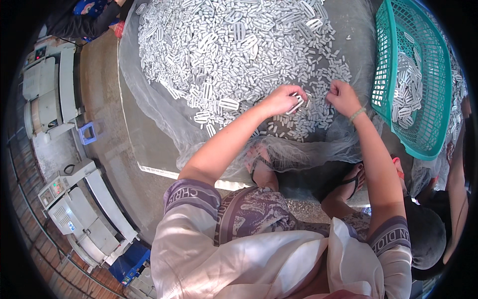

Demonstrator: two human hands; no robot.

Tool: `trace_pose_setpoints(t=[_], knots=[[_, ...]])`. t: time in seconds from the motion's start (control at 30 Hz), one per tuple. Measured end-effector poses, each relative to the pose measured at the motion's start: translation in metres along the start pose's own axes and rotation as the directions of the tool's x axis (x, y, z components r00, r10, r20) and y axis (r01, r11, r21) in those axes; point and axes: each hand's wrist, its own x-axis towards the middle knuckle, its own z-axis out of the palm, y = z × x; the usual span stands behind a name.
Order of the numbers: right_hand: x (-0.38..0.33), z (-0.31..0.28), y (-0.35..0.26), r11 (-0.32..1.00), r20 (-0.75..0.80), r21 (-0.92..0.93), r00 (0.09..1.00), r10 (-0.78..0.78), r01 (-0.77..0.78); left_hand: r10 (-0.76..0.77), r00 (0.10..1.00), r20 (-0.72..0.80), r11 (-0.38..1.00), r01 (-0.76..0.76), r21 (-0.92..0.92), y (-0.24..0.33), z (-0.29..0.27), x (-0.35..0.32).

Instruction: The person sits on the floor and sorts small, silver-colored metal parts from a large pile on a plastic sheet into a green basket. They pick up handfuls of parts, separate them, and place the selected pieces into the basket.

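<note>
- Pile of small grey pellets (189, 57), slotted pieces mixed in.
- Left hand (285, 100): fingers grasping one slotted piece (297, 105) above the pile's near edge; step appears to be sorting.
- Right hand (342, 99): fingers curled at the pellets; grasp cannot be told.
- Green basket (434, 117), slotted pieces inside; next move likely calls for carrying rightward.

Left of the green basket (382, 65): grey pile (199, 55) cropped above; slotted piece (297, 105) part-covered by left hand (282, 101); any item in right hand (344, 98) indiscernible.
</note>
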Motion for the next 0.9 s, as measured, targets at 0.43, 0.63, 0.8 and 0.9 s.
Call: trace_pose_setpoints(t=[0.43, 0.63, 0.8, 0.9], knots=[[-0.014, 0.007, -0.002, 0.864, -0.214, -0.503, 0.97, -0.119, -0.005, 0.439, 0.881, -0.178, 0.449, -0.044, 0.893, -0.001, 0.028, 0.0], [-0.022, 0.034, 0.0, 0.782, 0.016, -0.571, 0.956, -0.294, 0.25, 0.389, 0.905, -0.171, 0.522, -0.063, 0.851, -0.007, 0.039, 0.001], [-0.016, 0.03, 0.004, 0.786, -0.01, -0.588, 0.97, -0.244, 0.192, 0.3, 0.935, -0.187, 0.749, -0.11, 0.654, -0.005, 0.032, -0.014], [-0.018, 0.034, -0.003, 0.785, 0.057, -0.587, 0.978, -0.203, 0.197, 0.262, 0.919, -0.295, 0.766, -0.012, 0.643, 0.004, 0.012, -0.025]])
